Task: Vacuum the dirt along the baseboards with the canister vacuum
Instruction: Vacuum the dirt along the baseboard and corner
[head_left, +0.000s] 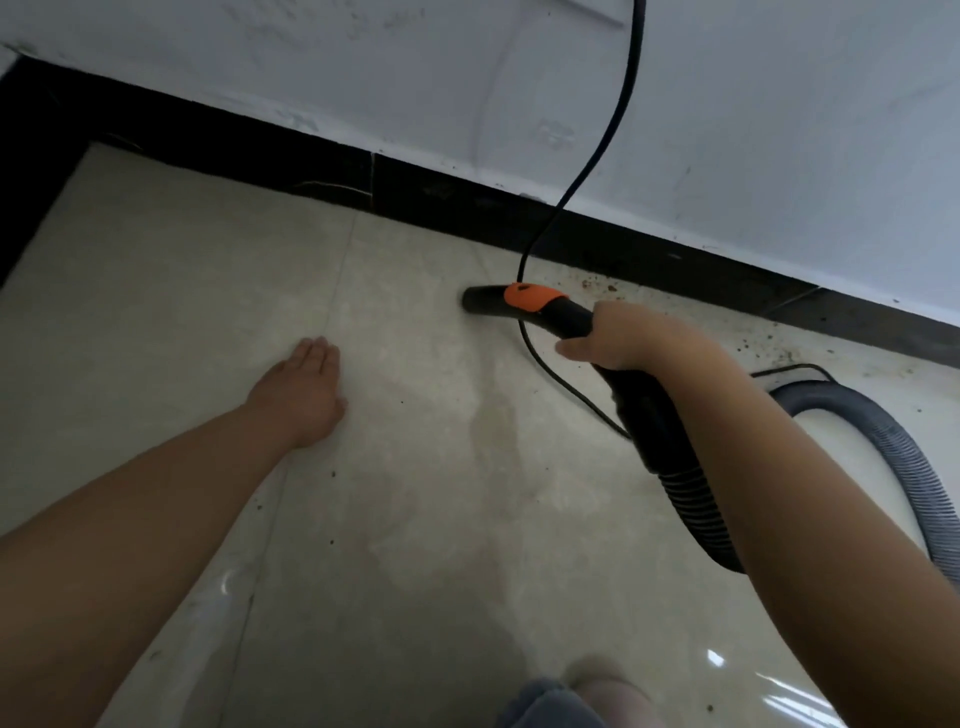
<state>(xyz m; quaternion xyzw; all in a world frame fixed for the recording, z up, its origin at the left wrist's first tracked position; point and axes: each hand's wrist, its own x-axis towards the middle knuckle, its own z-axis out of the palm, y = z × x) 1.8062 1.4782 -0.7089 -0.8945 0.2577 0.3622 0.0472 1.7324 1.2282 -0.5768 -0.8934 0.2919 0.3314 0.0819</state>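
I grip the hose handle (566, 314) in my right hand (618, 338), left hand (301, 395) flat on the floor (415, 519); dirt (597, 285) along the baseboard (467, 208) at 2 o'clock remains, stretch toward 10 looks clean.

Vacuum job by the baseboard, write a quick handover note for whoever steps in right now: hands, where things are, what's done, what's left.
Left hand: flat on the floor tile, holding nothing.
Right hand: grips the vacuum handle; nozzle low over the floor, just off the baseboard, mouth pointing left.
Hose loops away on the right. Power cord hangs down the wall across the nozzle.
Done: the strip left of the nozzle looks mostly clean.
Left: dirt along the baseboard to the right, plus stray specks on the tile.
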